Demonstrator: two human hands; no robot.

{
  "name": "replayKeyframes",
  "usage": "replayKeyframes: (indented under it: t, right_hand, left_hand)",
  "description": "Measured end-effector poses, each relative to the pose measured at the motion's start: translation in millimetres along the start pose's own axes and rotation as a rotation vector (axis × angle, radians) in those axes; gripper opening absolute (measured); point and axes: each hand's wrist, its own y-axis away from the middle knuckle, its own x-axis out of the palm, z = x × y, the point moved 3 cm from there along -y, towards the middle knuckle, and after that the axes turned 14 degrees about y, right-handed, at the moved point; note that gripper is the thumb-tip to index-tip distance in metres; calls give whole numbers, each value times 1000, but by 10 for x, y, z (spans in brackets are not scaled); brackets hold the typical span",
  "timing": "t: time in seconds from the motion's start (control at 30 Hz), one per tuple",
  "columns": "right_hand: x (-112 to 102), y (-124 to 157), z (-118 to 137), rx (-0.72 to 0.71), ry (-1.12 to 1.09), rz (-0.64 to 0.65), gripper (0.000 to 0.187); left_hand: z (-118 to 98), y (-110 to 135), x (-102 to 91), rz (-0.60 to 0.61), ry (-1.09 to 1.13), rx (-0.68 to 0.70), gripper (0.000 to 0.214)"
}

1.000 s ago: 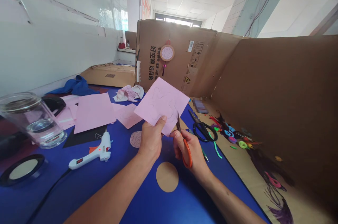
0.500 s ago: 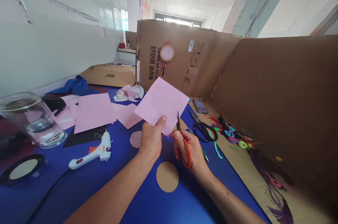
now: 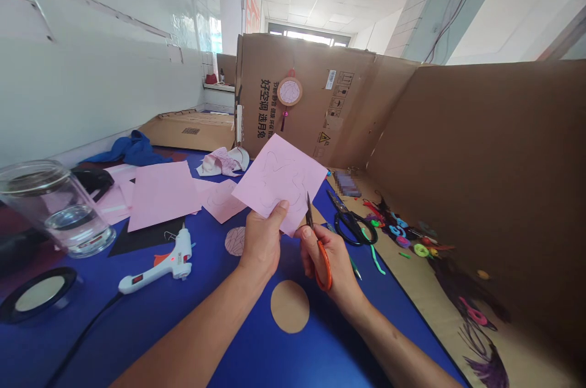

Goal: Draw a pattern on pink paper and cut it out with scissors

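My left hand (image 3: 263,240) pinches the lower corner of a pink paper sheet (image 3: 279,179) with a curvy pencil outline drawn on it, held up above the blue table (image 3: 256,351). My right hand (image 3: 332,260) grips orange-handled scissors (image 3: 317,241), whose blades point up at the sheet's lower right edge. Both hands are closed on what they hold. A tan paper circle (image 3: 290,306) lies on the table below my hands.
A white glue gun (image 3: 160,263) with its cord lies at left, near a glass jar (image 3: 57,205) and a tape roll (image 3: 39,293). More pink sheets (image 3: 160,193) lie behind. Black scissors (image 3: 350,220) and colourful scraps (image 3: 403,235) sit at right. Cardboard walls (image 3: 480,180) enclose the back and right.
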Motion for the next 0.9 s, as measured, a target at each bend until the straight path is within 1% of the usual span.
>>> replayKeyframes:
  t: [0.2, 0.4, 0.73, 0.9]
  right_hand:
    - [4, 2, -19, -9, -12, 1, 62]
    - [0, 11, -32, -28, -23, 0, 61]
    - [-2, -11, -40, 2, 2, -13, 65]
    - [-2, -12, -68, 0, -11, -7, 62]
  left_hand:
    - [0, -4, -1, 11, 14, 18, 53]
    - [17, -8, -11, 3, 6, 1, 53]
    - [18, -4, -11, 12, 24, 11, 53]
    - [27, -2, -19, 2, 11, 0, 55]
